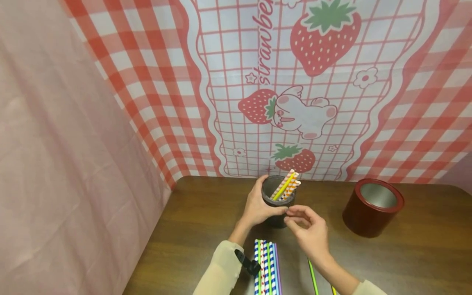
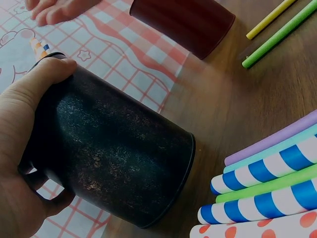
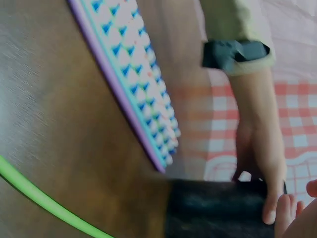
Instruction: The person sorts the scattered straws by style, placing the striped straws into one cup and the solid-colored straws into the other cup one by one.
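Observation:
My left hand point(image 1: 256, 207) grips a dark, mottled cylindrical can point(image 2: 114, 144) near its rim, with the thumb across the near side. Several paper straws point(image 1: 287, 186) lean inside it, among them a yellow one and striped ones; their lower ends are hidden. Just right of the can is my right hand point(image 1: 312, 235), fingers loosely bent and nothing visible between them. Its fingertips come close to the left thumb; whether they touch the can is unclear. Nearer to me, under the left forearm, lies a row of striped, dotted and plain straws point(image 1: 273, 262).
A dark red open tin point(image 1: 363, 217) stands at the right of the wooden table point(image 1: 424, 254). A green straw point(image 1: 312, 274) and a yellow straw point(image 2: 270, 20) lie near the right forearm. Strawberry-print cloth point(image 1: 236, 53) hangs behind, pink cloth point(image 1: 73, 164) at left.

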A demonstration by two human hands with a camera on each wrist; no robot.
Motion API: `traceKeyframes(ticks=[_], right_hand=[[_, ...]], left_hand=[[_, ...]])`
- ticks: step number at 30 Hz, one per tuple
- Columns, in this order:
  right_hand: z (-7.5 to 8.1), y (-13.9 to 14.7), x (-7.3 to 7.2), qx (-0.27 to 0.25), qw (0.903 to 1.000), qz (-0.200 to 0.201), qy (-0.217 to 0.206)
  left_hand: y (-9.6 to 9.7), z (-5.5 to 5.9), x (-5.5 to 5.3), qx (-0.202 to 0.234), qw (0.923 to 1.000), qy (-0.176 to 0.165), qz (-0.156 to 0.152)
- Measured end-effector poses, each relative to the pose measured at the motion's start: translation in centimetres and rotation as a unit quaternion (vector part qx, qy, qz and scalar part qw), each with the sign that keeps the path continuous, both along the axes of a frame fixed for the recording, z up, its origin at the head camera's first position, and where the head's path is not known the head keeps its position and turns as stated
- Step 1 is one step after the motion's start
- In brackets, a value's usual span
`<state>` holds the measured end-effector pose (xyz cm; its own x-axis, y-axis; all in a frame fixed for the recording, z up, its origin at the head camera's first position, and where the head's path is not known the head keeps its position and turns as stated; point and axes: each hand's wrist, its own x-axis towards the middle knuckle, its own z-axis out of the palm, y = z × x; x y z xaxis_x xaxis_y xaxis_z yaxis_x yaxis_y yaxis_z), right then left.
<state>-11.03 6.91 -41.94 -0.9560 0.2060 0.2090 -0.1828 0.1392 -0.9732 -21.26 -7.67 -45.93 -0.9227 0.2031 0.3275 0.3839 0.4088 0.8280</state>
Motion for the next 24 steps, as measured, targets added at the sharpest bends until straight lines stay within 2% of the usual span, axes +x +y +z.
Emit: traceKeyframes(ticks=[4,6,10,14,17,21,24], right_hand=[[-1.6,-0.6,0.8,0.03,0.9946,0.042,-0.09],[-2.4,-0.8,1.2,0.046,0.9868,0.07,-0.139],[-4.1,-1.2,1.8,0.059,0.9713,0.12,-0.197],[-5.3,-1.5,2.3,0.068,0.9666,0.131,-0.21],[-6.0,-1.7,2.4,0.083,0.9684,0.125,-0.199],[-6.7,-2.1,2.5,0.15,0.9693,0.099,-0.168],[-7.2,-2.3,2.4,0.21,0.963,0.076,-0.151]], left_hand=[[0.0,0.1,0.0,-0.007,1.0,-0.006,0.001],[0.0,0.1,0.0,-0.008,0.9999,-0.01,0.002],[0.0,0.1,-0.1,-0.009,0.9998,-0.018,0.006],[0.0,0.1,0.0,-0.012,0.9996,-0.025,0.006],[-0.1,0.2,0.0,-0.016,0.9995,-0.027,0.007],[-0.2,0.3,-0.1,-0.022,0.9994,-0.026,0.005],[-0.1,0.3,-0.1,-0.024,0.9994,-0.024,0.002]])
